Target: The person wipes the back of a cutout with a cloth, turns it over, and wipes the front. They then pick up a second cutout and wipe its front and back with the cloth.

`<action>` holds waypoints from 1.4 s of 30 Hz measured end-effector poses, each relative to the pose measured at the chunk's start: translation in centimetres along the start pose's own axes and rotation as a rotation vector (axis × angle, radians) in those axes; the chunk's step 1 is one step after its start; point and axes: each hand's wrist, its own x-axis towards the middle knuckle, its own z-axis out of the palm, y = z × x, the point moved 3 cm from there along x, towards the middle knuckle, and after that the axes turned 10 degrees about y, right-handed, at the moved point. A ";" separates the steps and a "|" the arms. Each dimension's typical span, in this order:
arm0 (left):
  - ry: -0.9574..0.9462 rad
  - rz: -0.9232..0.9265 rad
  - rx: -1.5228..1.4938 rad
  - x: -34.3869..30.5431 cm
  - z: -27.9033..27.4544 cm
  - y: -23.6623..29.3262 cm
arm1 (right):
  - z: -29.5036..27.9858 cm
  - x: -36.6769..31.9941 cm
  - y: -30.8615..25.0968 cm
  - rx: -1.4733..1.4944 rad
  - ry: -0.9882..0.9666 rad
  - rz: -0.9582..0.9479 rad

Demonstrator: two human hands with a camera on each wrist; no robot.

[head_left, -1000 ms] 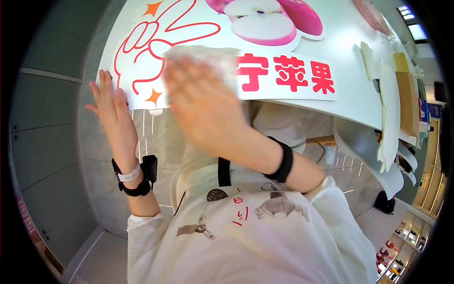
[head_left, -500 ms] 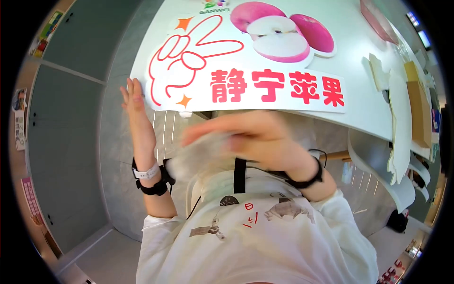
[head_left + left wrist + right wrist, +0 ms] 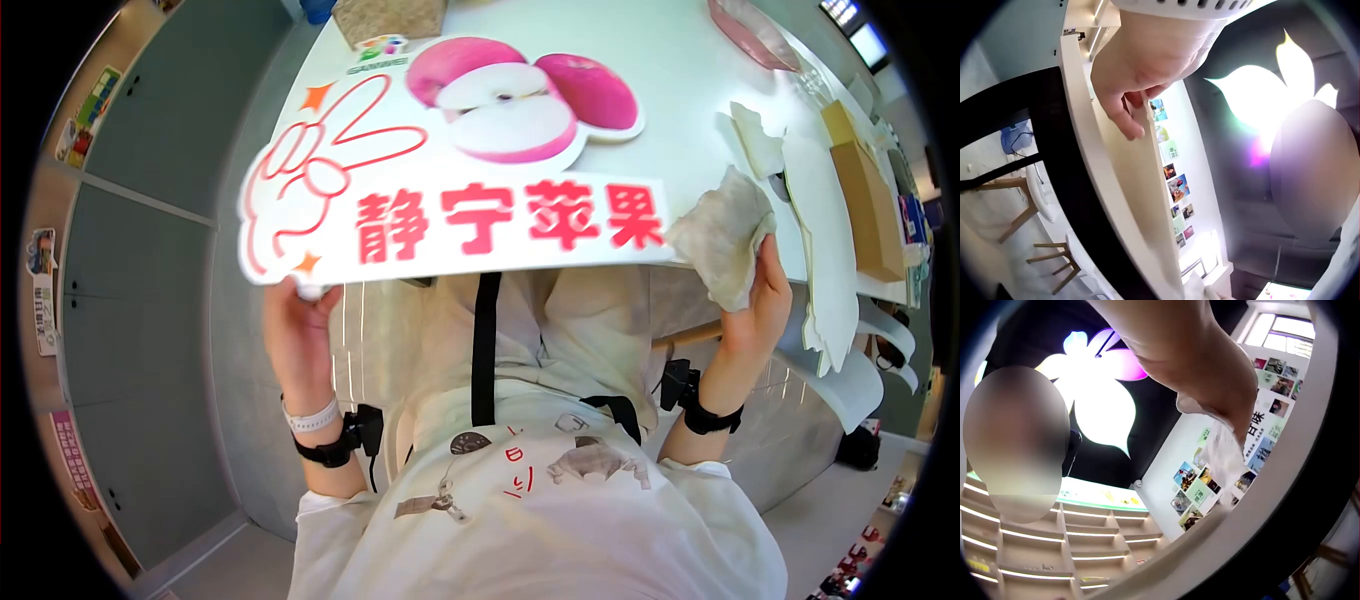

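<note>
A white cut-out sign board [image 3: 500, 268] with pink apples, a red line-drawn hand and red characters lies across the front of the table, its lower edge jutting past the table's edge. My left hand [image 3: 298, 335] grips the board's lower left corner; in the left wrist view the thumb and fingers [image 3: 1130, 125] pinch its edge. To the right of the board, my right hand [image 3: 755, 310] holds a crumpled whitish cloth [image 3: 728, 235], which overlaps the board's right end. The cloth [image 3: 1222, 453] hangs from that hand in the right wrist view.
On the white table [image 3: 690, 130] are torn white sheets [image 3: 825, 230], a cardboard box [image 3: 868, 210] and a pink tray [image 3: 750, 35] at the right. A speckled tan block [image 3: 390, 18] stands at the far left. White chairs [image 3: 830, 370] stand beyond the right edge.
The right hand stopped wiping over the board, drew back toward the body, then went right with the cloth. The left hand shifted from the board's left side to its lower corner. The board now sits lower in view.
</note>
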 end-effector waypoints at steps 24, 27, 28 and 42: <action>-0.547 -0.028 0.629 2.0 12.8 0.1 | 0.7 -3.0 1.3 -1.470 -0.124 -1.028; -0.790 0.392 1.132 -3.1 11.9 -1.8 | 0.8 -3.0 1.3 -1.494 -0.098 -1.005; -0.885 0.569 1.297 -3.9 11.9 -2.0 | 1.0 -3.0 1.3 -1.500 -0.093 -0.997; -1.046 0.785 1.639 3.0 17.0 -0.9 | 10.2 2.0 -4.7 -1.575 -0.825 -0.354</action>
